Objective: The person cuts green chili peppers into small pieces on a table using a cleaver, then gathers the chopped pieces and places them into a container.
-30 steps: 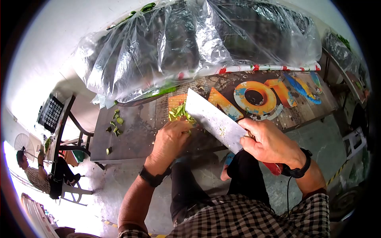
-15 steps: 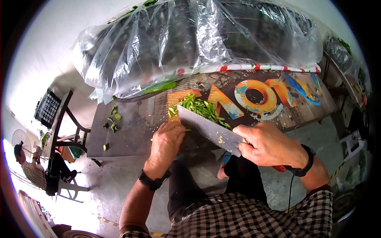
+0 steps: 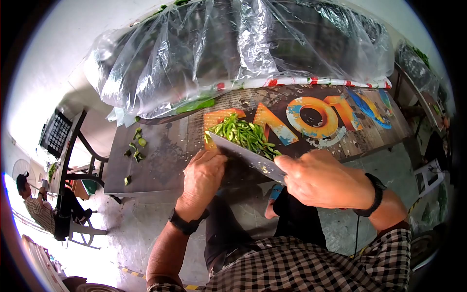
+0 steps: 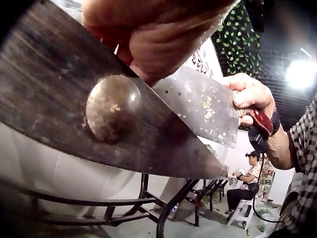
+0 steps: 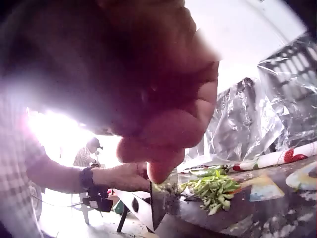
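Note:
My right hand [image 3: 326, 180] grips a broad cleaver [image 3: 249, 159], its fingers covering the handle in the head view. In the left wrist view the red handle end [image 4: 262, 120] shows, with small pale bits stuck on the blade [image 4: 200, 101]. Thin strips of a green vegetable [image 3: 243, 135] lie heaped on the table, along the blade's far side. My left hand [image 3: 202, 174] is low at the table's near side, fingers bent and close to the blade's tip end. Whatever lies under those fingers is hidden.
Green offcuts [image 3: 137, 146] are scattered on the left of the dark table [image 3: 163, 170]. Clear plastic sheeting [image 3: 194, 63] covers a dark mass behind it, with a long green vegetable [image 3: 196, 105] at its edge. Another person [image 3: 41, 209] sits at far left.
The cleaver has come down from a tilted, raised pose to a lower, steeper one, uncovering the heap of green strips. My right hand has turned over with it; the left has shifted slightly nearer me.

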Motion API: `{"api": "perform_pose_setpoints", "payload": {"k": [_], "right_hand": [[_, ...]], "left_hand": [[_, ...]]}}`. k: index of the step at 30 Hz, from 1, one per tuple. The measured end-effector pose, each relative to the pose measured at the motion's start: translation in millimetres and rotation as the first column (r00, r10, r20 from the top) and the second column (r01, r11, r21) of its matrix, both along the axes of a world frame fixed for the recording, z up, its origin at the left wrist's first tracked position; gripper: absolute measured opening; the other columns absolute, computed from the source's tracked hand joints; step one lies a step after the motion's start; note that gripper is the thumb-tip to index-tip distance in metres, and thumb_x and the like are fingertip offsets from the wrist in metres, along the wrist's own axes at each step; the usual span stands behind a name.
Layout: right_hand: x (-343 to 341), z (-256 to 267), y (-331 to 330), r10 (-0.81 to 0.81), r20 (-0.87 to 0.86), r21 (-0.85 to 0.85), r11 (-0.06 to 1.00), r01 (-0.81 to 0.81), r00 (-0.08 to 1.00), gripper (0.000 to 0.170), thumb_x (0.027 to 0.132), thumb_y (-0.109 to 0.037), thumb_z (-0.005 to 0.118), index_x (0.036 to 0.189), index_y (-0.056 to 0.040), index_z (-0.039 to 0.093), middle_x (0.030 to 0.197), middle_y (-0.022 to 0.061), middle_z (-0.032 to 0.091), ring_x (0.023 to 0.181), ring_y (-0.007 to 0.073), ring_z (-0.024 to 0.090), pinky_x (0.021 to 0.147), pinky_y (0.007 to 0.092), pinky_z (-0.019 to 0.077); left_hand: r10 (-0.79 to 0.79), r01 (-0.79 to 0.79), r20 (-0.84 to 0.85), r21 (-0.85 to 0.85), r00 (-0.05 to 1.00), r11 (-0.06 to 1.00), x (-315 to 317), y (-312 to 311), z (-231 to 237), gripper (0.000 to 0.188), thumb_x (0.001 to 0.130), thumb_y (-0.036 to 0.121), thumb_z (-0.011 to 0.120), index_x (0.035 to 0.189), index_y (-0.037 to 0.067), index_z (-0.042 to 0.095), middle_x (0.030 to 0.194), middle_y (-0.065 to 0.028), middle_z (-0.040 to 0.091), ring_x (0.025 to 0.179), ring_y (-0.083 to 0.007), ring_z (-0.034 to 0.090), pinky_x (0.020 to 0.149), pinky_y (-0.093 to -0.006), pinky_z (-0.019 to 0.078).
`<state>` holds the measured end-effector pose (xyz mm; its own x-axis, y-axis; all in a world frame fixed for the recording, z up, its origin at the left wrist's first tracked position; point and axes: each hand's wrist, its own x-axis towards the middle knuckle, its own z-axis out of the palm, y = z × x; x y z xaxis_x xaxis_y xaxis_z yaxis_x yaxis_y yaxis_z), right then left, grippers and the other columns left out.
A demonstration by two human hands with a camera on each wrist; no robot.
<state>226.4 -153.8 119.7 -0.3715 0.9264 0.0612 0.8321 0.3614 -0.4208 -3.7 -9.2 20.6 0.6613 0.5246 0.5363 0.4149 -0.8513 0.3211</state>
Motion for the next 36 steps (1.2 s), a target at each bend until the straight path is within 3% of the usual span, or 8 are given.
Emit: {"api": "perform_pose_setpoints", "payload": {"k": [6,13,17,18,25,29,30,36], "right_hand": [[5,4,-8,-0.089,0.030,-0.072,0.993,0.091,0.996,0.014,0.083,-0.006,0.057,0.086,0.0043,0.049,0.056,0.0193,0.060,0.057,0.0414,0.063,0.052,0.0473,0.0496],[31,-16,-19,-0.264,-0.342,0.054,0.953,0.299,0.902,0.011,0.086,-0.005,0.054,0.084,0.0038,0.047,0.064,0.0261,0.055,0.059,0.0461,0.056,0.053,0.0486,0.0431],[52,-23,-32,-0.362,-0.518,-0.020,0.911,0.413,0.775,0.008,0.089,-0.003,0.054,0.090,0.0037,0.050,0.063,0.0116,0.054,0.052,0.0217,0.057,0.050,0.0366,0.0423],[50,-13,-40,-0.484,-0.622,-0.239,0.866,0.439,0.615,0.007,0.090,-0.003,0.051,0.093,0.0035,0.054,0.065,0.0036,0.054,0.055,0.0106,0.057,0.050,0.0292,0.0438],[70,-36,-66,-0.535,-0.618,-0.313,0.839,0.445,0.576,0.015,0.090,-0.003,0.047,0.099,0.0037,0.057,0.064,0.0026,0.056,0.054,0.0093,0.056,0.051,0.0251,0.0438],[71,-41,-74,-0.572,-0.655,-0.367,0.812,0.454,0.493,0.020,0.089,-0.005,0.051,0.106,0.0022,0.060,0.066,0.0004,0.055,0.055,0.0083,0.055,0.050,0.0251,0.0431],[72,-42,-75,-0.561,-0.664,-0.356,0.818,0.451,0.494,0.024,0.089,-0.005,0.053,0.110,0.0029,0.060,0.068,0.0006,0.055,0.055,0.0082,0.055,0.050,0.0253,0.0433],[73,-48,-70,-0.569,-0.659,-0.377,0.815,0.439,0.491,0.025,0.089,-0.006,0.053,0.110,0.0034,0.060,0.069,0.0021,0.056,0.056,0.0090,0.055,0.050,0.0256,0.0436]], "left_hand": [[0.016,-0.016,-0.001,-0.024,1.000,1.000,-1,-4,0,0.015,0.076,0.001,0.068,0.090,0.004,0.068,0.096,-0.0085,0.066,0.088,-0.0322,0.062,0.080,-0.0394,0.0519],[0.070,-0.071,-0.052,-0.007,0.996,0.997,4,-4,4,0.014,0.076,0.004,0.070,0.090,0.004,0.068,0.098,-0.0098,0.066,0.091,-0.0322,0.062,0.081,-0.0401,0.0514],[0.080,-0.084,-0.104,-0.032,0.991,0.996,5,2,18,0.014,0.076,0.003,0.070,0.089,0.004,0.068,0.099,-0.0111,0.067,0.092,-0.0326,0.062,0.081,-0.0406,0.0515],[0.051,-0.057,-0.094,-0.059,0.994,0.997,7,5,21,0.014,0.077,0.003,0.069,0.091,0.005,0.068,0.099,-0.0115,0.067,0.092,-0.0333,0.062,0.082,-0.0411,0.0505],[-0.285,0.333,-0.361,0.076,0.888,0.940,55,16,39,0.023,0.086,0.009,0.061,0.108,0.007,0.066,0.117,-0.0141,0.064,0.114,-0.0341,0.058,0.101,-0.0417,0.0458],[-0.142,0.151,-0.570,-0.030,0.809,0.988,40,36,49,0.021,0.086,0.009,0.059,0.106,0.006,0.066,0.115,-0.0168,0.065,0.112,-0.0367,0.058,0.099,-0.0437,0.0467],[-0.209,0.244,-0.360,0.055,0.909,0.968,23,45,35,0.018,0.085,0.009,0.060,0.102,0.005,0.066,0.112,-0.0169,0.065,0.109,-0.0370,0.059,0.095,-0.0447,0.0480],[-0.073,0.007,-0.478,-0.137,0.875,0.991,10,43,46,0.016,0.083,0.009,0.065,0.098,0.003,0.066,0.111,-0.0153,0.065,0.107,-0.0372,0.059,0.092,-0.0440,0.0488]]}}
